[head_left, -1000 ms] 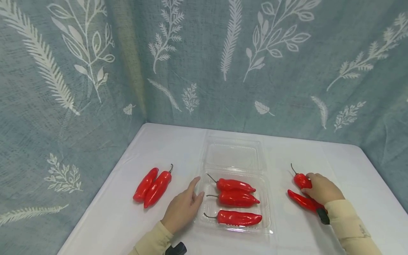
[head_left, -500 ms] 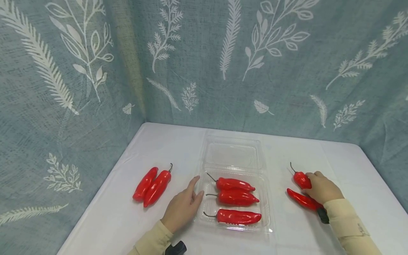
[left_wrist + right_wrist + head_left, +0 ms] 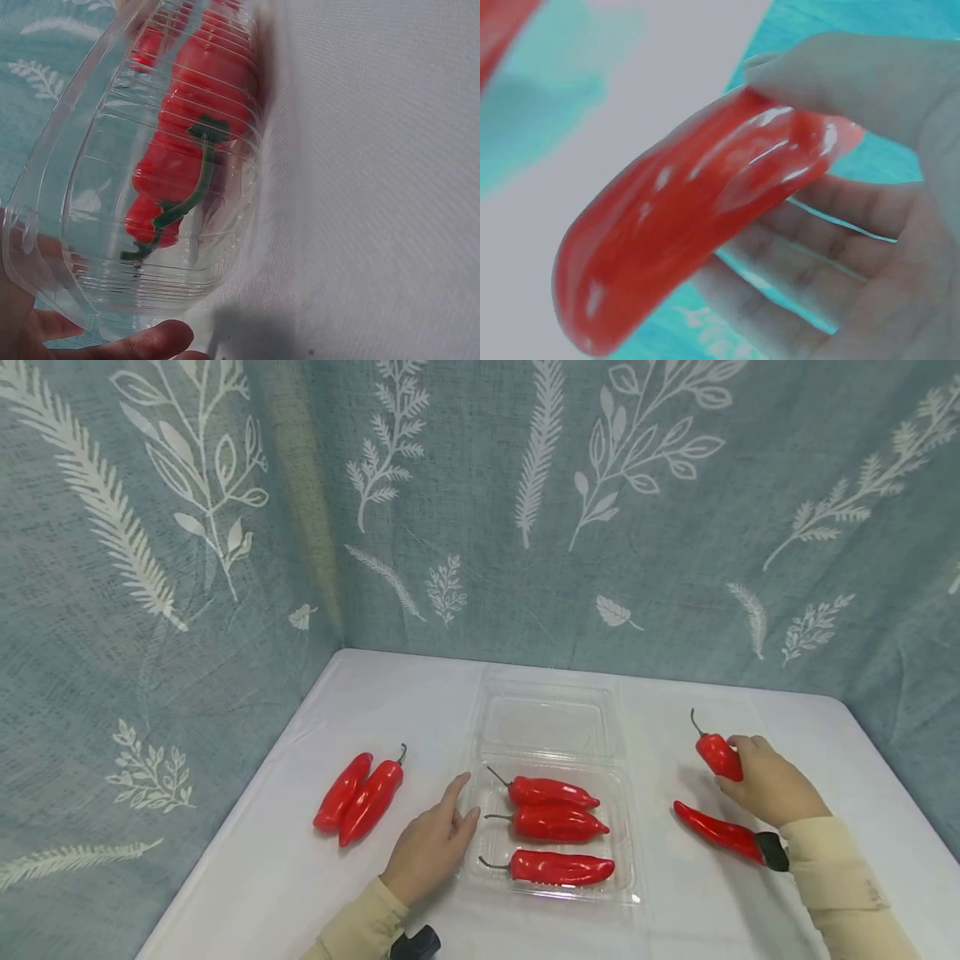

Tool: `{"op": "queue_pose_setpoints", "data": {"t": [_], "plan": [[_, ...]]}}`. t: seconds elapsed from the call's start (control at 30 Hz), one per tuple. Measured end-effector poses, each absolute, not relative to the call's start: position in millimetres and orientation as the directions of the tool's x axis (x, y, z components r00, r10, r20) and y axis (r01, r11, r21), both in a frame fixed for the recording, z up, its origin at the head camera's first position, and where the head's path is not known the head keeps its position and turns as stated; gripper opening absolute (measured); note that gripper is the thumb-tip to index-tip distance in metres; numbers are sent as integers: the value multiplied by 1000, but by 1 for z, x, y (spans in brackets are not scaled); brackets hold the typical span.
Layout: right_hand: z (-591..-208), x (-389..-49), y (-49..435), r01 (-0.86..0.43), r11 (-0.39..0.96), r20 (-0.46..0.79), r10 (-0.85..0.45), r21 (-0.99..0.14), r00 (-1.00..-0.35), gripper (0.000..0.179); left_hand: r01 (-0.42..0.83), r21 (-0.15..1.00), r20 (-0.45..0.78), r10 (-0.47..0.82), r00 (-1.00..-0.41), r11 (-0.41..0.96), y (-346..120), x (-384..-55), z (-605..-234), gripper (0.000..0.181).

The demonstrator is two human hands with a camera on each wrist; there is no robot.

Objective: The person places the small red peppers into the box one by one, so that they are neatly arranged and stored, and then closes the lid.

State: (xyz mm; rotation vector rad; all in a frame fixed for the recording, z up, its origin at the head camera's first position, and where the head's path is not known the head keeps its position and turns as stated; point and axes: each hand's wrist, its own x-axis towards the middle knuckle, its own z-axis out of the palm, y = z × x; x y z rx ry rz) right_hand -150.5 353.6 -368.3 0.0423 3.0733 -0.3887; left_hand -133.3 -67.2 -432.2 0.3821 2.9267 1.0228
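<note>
My right hand (image 3: 772, 781) holds a red pepper (image 3: 718, 755) above the table, its green stem pointing up and away. In the right wrist view the thumb and fingers pinch this pepper (image 3: 682, 217) from either side. Another red pepper (image 3: 720, 832) lies on the table below that hand. At the left wall of a clear plastic box (image 3: 633, 860), my left hand (image 3: 430, 852) rests with its fingers extended. Inside the box are three red peppers: a back one (image 3: 553, 792), a middle one (image 3: 561, 824) and a front one (image 3: 562, 867). Through the box's clear wall (image 3: 97, 217) the left wrist view shows their stems.
The box's clear lid (image 3: 550, 727) lies folded back behind it. Two red peppers, a shorter one (image 3: 343, 793) and a longer one (image 3: 372, 802), lie side by side on the left. White cloth (image 3: 420, 693) covers the table; a patterned curtain (image 3: 480, 527) hangs behind.
My right hand has lifted the pepper off the table, slightly up and to the right, showing more of the pepper below. The left hand has stayed by the box.
</note>
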Motion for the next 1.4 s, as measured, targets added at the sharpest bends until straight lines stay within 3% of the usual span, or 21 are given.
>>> {"op": "queue_pose_setpoints", "data": {"t": [0.33, 0.73, 1.13, 1.4], "plan": [[-340, -148, 323, -205, 931, 98, -184, -301, -978, 60, 216, 610, 59, 227, -972, 763, -67, -133, -433, 57], [-327, -141, 260, -475, 855, 223, -431, -207, -874, 54, 224, 609, 64, 234, -970, 761, -65, -133, -433, 57], [-342, -157, 213, -548, 823, 108, -537, -149, -837, 59, 218, 610, 64, 226, -972, 762, -64, -134, -433, 56], [-356, -168, 194, -574, 808, 43, -574, -132, -818, 49, 211, 620, 56, 225, -973, 756, -62, -135, -432, 57]]}}
